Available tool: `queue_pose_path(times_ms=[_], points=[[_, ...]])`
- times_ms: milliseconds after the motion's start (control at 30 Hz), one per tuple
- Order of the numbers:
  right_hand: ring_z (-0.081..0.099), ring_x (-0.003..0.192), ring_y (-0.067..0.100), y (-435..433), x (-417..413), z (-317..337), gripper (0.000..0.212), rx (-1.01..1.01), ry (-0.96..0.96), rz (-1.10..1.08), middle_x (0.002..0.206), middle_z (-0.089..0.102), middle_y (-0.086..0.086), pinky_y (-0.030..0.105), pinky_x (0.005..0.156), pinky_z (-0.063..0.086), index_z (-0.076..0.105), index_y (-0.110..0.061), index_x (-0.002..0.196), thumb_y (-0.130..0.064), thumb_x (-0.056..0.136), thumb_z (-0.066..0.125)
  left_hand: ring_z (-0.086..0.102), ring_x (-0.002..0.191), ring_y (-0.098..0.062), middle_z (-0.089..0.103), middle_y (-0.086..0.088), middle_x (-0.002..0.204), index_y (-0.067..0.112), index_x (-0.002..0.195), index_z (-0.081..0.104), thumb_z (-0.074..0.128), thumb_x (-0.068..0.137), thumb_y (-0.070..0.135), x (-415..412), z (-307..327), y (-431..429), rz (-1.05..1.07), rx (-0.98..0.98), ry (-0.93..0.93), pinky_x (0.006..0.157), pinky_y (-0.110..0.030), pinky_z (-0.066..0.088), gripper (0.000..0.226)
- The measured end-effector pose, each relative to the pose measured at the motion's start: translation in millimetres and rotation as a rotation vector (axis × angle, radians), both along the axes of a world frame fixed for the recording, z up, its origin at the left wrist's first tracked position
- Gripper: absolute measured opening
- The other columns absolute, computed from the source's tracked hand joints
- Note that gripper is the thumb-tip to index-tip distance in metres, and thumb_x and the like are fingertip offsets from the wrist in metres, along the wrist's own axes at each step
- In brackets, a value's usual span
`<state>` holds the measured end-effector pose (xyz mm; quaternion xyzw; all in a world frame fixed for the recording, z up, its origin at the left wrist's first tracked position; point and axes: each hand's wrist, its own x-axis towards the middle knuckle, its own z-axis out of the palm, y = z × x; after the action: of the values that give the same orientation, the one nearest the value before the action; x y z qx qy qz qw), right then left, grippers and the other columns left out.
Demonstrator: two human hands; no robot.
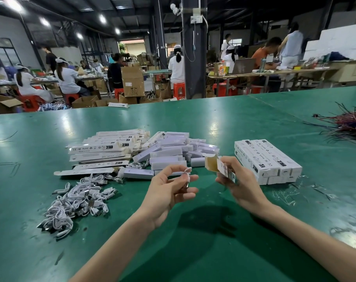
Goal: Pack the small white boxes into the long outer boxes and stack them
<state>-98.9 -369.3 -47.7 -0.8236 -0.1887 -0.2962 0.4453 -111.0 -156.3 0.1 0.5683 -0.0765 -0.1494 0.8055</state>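
**Both hands raised in front of the heap of small boxes**

A heap of small white boxes (173,151) lies on the green counter (213,123), and everything else sits around it. Just in front of the heap, raised off the counter, the left hand (171,190) pinches a small white coiled cable (187,173) between thumb and fingertips. Its other fingers are loosely spread. At the heap's near right corner, the right hand (242,180) grips one long outer box (220,165), with the fingers curled round its printed side. The box's end flap stands open toward the heap and shows a brown inside. Whether anything is in the box cannot be told.

Left of the heap and touching it is a pile of long outer boxes (106,147). They lie slanted over one another, and several have open end flaps. Right of the heap and apart from it stands a tidy stack of closed outer boxes (268,157), set side by side in two layers. In front of the heap and to its left lies a tangle of white cables (77,200). Far to the heap's right is a bundle of dark and red wires (350,123). Beyond the heap, past the counter's far edge, people sit at other benches among cardboard cartons.
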Motion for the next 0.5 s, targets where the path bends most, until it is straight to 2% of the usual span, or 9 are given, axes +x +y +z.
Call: queue_pose_path(times_ms=[100, 200, 300, 433, 500], points=[[0.052, 0.073, 0.006, -0.8, -0.1, -0.6, 0.067, 0.006, -0.007, -0.005, 0.079, 0.056, -0.008, 0.007, 0.071, 0.044, 0.048, -0.039, 0.108, 0.018, 0.078, 0.066, 0.065, 0.057, -0.018, 0.072, -0.020, 0.102, 0.008, 0.090, 0.059, 0.055, 0.093, 0.000, 2.1, -1.9, -0.9, -0.011, -0.019, 0.049, 0.055, -0.020, 0.054, 0.009], [0.052, 0.075, 0.009, 0.0, -1.5, 0.0, 0.070, -0.011, -0.006, -0.013, 0.089, 0.058, -0.013, 0.016, 0.071, 0.048, 0.043, -0.048, 0.105, 0.012, 0.080, 0.068, 0.063, 0.061, -0.018, 0.068, -0.024, 0.111, 0.006, 0.092, 0.057, 0.057, 0.092, 0.005, 2.7, -0.8, -0.1, -0.050, -0.022, 0.097, 0.060, -0.020, 0.055, 0.001], [0.050, 0.073, 0.006, 0.0, -2.3, 0.2, 0.068, -0.066, -0.027, -0.041, 0.090, 0.059, -0.016, 0.011, 0.068, 0.042, 0.040, -0.046, 0.108, 0.007, 0.080, 0.071, 0.062, 0.061, -0.016, 0.071, -0.021, 0.107, 0.008, 0.091, 0.057, 0.065, 0.083, 0.028, 3.6, -0.9, 0.5, -0.051, -0.010, 0.108, 0.064, -0.020, 0.056, 0.024], [0.049, 0.068, 0.001, 0.5, -2.9, -0.2, 0.058, -0.073, -0.007, -0.056, 0.082, 0.058, -0.016, 0.006, 0.064, 0.039, 0.044, -0.038, 0.107, 0.005, 0.080, 0.072, 0.061, 0.060, -0.015, 0.068, -0.023, 0.109, 0.006, 0.090, 0.056, 0.060, 0.091, 0.009, 3.5, -4.0, -1.5, -0.001, 0.000, 0.042, 0.060, -0.019, 0.053, 0.005], [0.050, 0.067, 0.005, 1.5, -3.5, 0.1, 0.056, -0.074, 0.006, -0.064, 0.081, 0.058, -0.013, 0.007, 0.062, 0.038, 0.044, -0.036, 0.107, 0.005, 0.081, 0.072, 0.061, 0.060, -0.014, 0.070, -0.022, 0.105, 0.005, 0.096, 0.052, 0.057, 0.093, 0.005, 2.9, -6.6, -2.4, 0.040, 0.025, -0.053, 0.059, -0.020, 0.052, 0.006]])
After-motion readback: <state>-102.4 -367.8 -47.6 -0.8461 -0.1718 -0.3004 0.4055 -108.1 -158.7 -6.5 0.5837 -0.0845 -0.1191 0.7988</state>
